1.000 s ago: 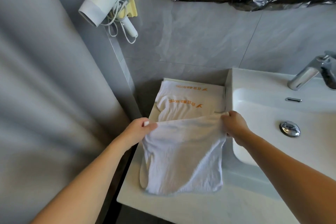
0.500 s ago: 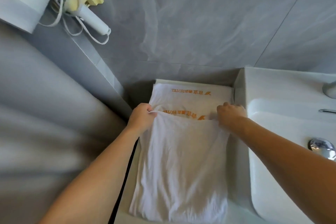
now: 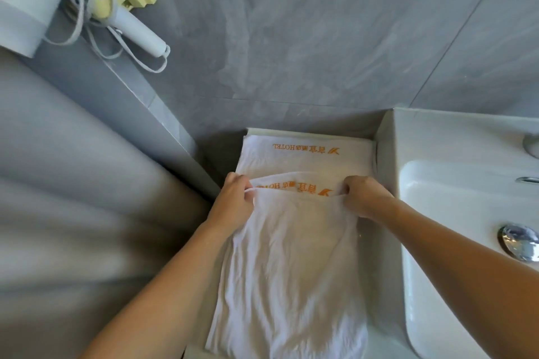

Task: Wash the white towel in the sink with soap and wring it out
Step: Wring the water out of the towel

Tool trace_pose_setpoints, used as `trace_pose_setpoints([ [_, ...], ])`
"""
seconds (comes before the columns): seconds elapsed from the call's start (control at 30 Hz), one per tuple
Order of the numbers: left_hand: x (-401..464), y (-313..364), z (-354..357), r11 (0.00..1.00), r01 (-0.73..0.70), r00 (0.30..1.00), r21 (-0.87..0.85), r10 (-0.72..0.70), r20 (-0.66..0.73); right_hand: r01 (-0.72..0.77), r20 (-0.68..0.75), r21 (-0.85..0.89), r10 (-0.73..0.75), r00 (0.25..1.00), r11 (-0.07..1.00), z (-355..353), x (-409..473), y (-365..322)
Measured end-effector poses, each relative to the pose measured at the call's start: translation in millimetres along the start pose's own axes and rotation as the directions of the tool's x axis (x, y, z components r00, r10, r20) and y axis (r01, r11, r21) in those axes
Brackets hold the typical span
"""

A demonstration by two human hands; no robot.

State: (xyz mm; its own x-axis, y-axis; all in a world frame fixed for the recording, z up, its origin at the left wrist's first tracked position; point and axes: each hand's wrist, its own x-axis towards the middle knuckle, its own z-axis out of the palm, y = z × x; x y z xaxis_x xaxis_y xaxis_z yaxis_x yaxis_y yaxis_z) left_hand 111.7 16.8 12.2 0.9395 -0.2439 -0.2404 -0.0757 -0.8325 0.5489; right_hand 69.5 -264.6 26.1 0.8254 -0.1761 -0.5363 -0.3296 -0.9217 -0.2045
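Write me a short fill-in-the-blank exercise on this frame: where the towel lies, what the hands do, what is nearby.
1. Both the left hand and the right hand grip the top edge of the white towel, which lies on the ____ beside the sink.
2. The lettering on the folded towels behind it is ____ in colour.
3. The hair dryer hangs on the ____.

Missing words: counter; orange; wall

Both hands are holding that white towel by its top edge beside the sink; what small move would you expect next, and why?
Probably lift the white towel rightward over the sink. The left hand and right hand pinch its top corners, it lies on the counter, and the basin looks dry.
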Motion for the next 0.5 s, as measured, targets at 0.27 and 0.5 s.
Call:
trace_pose_setpoints([
  [0.27, -74, 4, -93, 0.962, 0.000, 0.995, 0.275, -0.028, 0.098, 0.208, -0.380, 0.084, -0.162, 0.911, 0.974, -37, -86, -12],
  [0.5, -141, 19, -144, 0.956, -0.075, 0.973, 0.283, 0.133, -0.190, 0.350, -0.635, -0.061, -0.307, 0.709, 0.935, -62, -176, -19],
])
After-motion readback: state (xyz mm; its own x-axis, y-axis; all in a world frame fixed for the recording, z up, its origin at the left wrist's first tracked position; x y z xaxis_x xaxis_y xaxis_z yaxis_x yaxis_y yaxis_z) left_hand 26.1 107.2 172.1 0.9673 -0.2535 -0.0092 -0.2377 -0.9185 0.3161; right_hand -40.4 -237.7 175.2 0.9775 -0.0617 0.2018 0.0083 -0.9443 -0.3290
